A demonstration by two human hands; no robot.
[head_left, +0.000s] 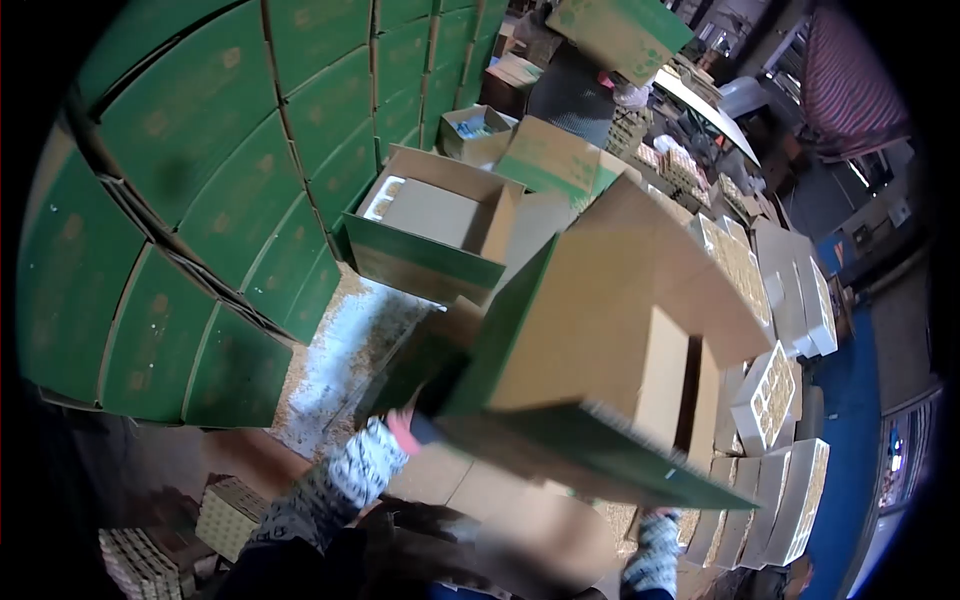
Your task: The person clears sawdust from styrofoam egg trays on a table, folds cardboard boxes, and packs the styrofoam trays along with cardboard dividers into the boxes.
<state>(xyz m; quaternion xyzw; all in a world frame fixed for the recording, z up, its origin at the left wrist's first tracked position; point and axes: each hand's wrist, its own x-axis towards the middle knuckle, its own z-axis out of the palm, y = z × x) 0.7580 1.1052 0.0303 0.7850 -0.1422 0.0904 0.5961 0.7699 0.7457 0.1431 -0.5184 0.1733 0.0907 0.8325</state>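
Observation:
A large open cardboard box (600,310), green outside and brown inside, hangs tilted in front of me between my hands. My left hand (404,432) grips its lower left side, with most of the fingers hidden behind the cardboard. Under the lower right edge of the same box is my right hand (660,514), which supports it; its fingers are largely covered. Inside the box, brown inner panels show and a dark gap runs between them. Patterned sleeves cover both forearms.
Stacked green boxes (190,180) form a wall on the left. Another open box (430,262) with a cardboard sheet and a white tray inside stands beyond a pale, debris-strewn floor strip (345,340). White trays (768,395) pile up at right; egg-tray stacks (140,565) sit at lower left.

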